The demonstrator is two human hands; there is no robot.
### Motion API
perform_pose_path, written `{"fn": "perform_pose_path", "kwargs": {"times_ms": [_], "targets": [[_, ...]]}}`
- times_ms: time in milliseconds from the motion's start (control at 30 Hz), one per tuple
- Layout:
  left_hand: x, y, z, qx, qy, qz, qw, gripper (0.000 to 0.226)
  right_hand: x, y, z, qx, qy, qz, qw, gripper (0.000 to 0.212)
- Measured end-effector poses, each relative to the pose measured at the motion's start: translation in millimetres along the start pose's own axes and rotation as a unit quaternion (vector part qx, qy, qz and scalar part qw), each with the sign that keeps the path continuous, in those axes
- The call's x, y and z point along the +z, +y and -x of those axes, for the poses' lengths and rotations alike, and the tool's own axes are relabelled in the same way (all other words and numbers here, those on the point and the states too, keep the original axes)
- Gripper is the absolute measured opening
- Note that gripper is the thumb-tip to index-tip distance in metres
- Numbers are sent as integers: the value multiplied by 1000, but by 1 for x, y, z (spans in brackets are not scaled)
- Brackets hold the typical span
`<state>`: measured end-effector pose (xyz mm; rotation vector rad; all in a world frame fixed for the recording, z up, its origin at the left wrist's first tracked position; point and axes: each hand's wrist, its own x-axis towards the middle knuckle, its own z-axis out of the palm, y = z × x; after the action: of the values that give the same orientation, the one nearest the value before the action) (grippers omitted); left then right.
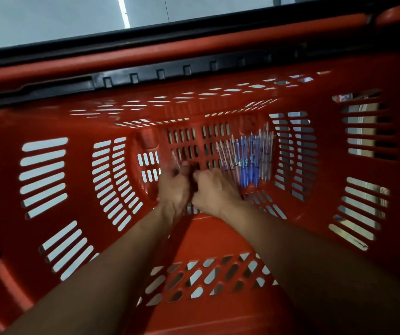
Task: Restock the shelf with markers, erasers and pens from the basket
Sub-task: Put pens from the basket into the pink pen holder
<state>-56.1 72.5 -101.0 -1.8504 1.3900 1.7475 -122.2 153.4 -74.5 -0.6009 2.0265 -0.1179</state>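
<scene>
I look down into a deep red slotted basket [56, 180]. A heap of blue and clear pens [247, 157] lies on its floor at the right. Both my arms reach to the bottom. My left hand [173, 188] curls its fingers around a thin clear pen [176, 160] whose tip sticks up past the knuckles, though motion blur makes this faint. My right hand [214, 189] lies beside it, knuckles up, fingers bent down toward the basket floor just left of the pen heap. What its fingers hold is hidden.
The basket's black handle [145, 73] runs along its far rim. Beyond it lies a pale tiled floor [49, 18]. Through the right wall slots, bits of shelving or goods [363, 131] show dimly.
</scene>
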Motion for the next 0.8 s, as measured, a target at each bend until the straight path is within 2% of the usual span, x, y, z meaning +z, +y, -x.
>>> {"fn": "perform_pose_path", "kwargs": {"times_ms": [100, 167, 233, 333, 467, 600, 700, 767, 800], "targets": [[6, 1, -3, 32, 36, -42, 998, 31, -6, 1, 3, 42, 71, -13, 997, 20], [7, 4, -5, 39, 52, -44, 997, 34, -6, 6, -1, 112, 158, 5, 981, 21], [8, 5, -7, 45, 59, -71, 995, 35, -5, 10, -8, 184, 199, 28, 962, 19], [8, 1, -10, 25, 57, -67, 996, 27, -1, 16, -15, 234, 172, 56, 955, 16], [9, -5, -9, 3, 48, -44, 998, 23, 9, 13, -17, 223, 158, 67, 959, 13], [11, -7, -10, 23, -19, -9, 1000, 23, 5, 13, -13, 146, 120, -25, 982, 21], [11, -5, -8, 22, -72, 34, 997, 26, -1, 4, -5, 65, 50, -97, 992, 11], [8, -5, -9, 11, -90, 37, 995, 29, -2, -1, 1, 57, 22, -146, 987, 8], [6, -4, -9, 6, -86, 32, 996, 31, -1, 0, 3, 64, 22, -168, 984, 14]]}}
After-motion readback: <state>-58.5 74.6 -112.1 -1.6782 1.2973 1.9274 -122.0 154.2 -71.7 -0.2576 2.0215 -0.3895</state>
